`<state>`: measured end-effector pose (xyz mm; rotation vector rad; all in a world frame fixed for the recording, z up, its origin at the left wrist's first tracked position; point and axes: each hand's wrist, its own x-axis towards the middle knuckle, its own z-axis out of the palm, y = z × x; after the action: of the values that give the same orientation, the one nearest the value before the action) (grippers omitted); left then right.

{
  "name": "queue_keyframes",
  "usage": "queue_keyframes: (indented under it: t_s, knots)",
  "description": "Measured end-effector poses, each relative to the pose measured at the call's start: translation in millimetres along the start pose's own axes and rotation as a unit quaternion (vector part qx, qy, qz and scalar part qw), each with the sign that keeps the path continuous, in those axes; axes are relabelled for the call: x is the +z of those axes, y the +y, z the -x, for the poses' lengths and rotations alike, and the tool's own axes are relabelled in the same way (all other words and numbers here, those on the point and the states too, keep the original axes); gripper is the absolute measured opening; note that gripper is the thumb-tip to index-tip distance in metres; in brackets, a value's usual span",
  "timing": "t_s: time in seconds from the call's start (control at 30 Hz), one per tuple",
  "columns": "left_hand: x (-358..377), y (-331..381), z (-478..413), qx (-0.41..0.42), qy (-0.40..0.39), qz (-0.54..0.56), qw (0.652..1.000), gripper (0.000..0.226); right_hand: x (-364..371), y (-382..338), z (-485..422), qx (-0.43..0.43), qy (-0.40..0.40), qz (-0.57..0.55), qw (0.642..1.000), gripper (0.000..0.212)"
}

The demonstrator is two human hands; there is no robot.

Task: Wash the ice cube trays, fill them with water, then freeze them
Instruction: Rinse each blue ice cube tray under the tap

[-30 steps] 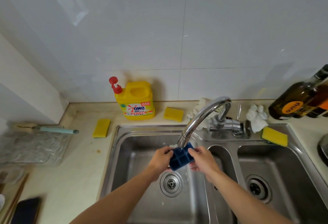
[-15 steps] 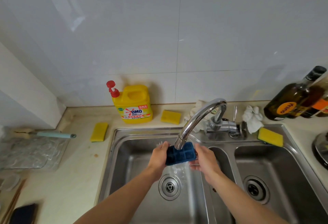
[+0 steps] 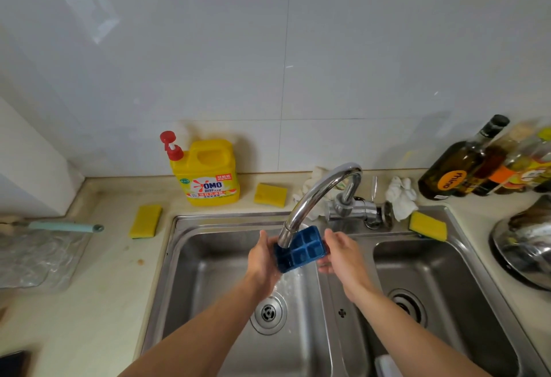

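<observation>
A small blue ice cube tray (image 3: 304,250) is held under the spout of the chrome faucet (image 3: 316,197), above the left basin of the steel sink (image 3: 208,257). My left hand (image 3: 264,258) grips the tray's left end and my right hand (image 3: 340,253) grips its right end. The tray's cells face up and toward me, tilted down to the left. Water spills from the tray's lower edge toward the drain (image 3: 268,312).
A yellow detergent jug (image 3: 208,173) stands at the wall behind the sink. Yellow sponges lie at the left (image 3: 146,221), the back (image 3: 269,194) and the right rim (image 3: 428,226). Dark bottles (image 3: 459,164) and a steel lid (image 3: 527,248) are at the right; white rags (image 3: 401,197) lie by the tap.
The tray has tipped so its cells now face up toward me, and both hands have turned with it under the spout. The camera view has shifted slightly.
</observation>
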<state>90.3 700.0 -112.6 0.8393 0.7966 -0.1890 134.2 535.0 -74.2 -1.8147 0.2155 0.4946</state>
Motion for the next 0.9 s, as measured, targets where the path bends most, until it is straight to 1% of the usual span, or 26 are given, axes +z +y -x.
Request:
queue_keyframes:
  t_s: [0.07, 0.17, 0.23, 0.3, 0.4, 0.57, 0.63, 0.73, 0.83, 0.9]
  knots:
    - [-7.6, 3.3, 1.7, 0.023, 0.028, -0.029, 0.999, 0.063, 5.3, 0.6, 1.6, 0.022, -0.01, -0.018, 1.0, 0.028]
    - [-22.4, 11.1, 5.4, 0.049, 0.089, -0.074, 0.992, 0.049, 19.4, 3.2, 4.8, 0.072, -0.048, -0.045, 0.995, 0.026]
    - [-33.4, 17.1, 10.3, 0.061, 0.117, -0.091, 0.987, 0.043, 30.5, 8.0, 5.3, 0.102, -0.073, -0.058, 0.99, 0.03]
    - [-43.6, 22.8, 18.1, 0.075, 0.129, -0.111, 0.982, 0.043, 42.0, 13.7, 5.0, 0.135, -0.096, -0.074, 0.983, 0.036]
    - [-54.6, 30.0, 31.8, 0.096, 0.132, -0.131, 0.978, 0.042, 58.3, 21.2, 4.1, 0.176, -0.122, -0.105, 0.971, 0.04]
    - [-61.0, 35.9, 48.1, 0.119, 0.143, -0.162, 0.969, 0.033, 77.2, 24.6, 1.5, 0.21, -0.129, -0.145, 0.958, 0.039]
    - [-60.9, 36.5, 50.8, 0.12, 0.144, -0.17, 0.967, 0.031, 78.8, 24.1, -0.5, 0.214, -0.126, -0.157, 0.956, 0.037]
    - [-57.5, 31.7, 47.7, 0.114, 0.148, -0.169, 0.968, 0.033, 70.7, 21.6, -5.4, 0.196, -0.116, -0.157, 0.961, 0.037]
    - [-46.9, 19.1, 37.3, 0.091, 0.144, -0.158, 0.973, 0.033, 51.6, 16.3, -11.5, 0.173, -0.092, -0.14, 0.971, 0.039]
    - [-35.8, 10.0, 28.1, 0.071, 0.127, -0.144, 0.979, 0.035, 36.1, 11.3, -14.2, 0.152, -0.072, -0.129, 0.977, 0.039]
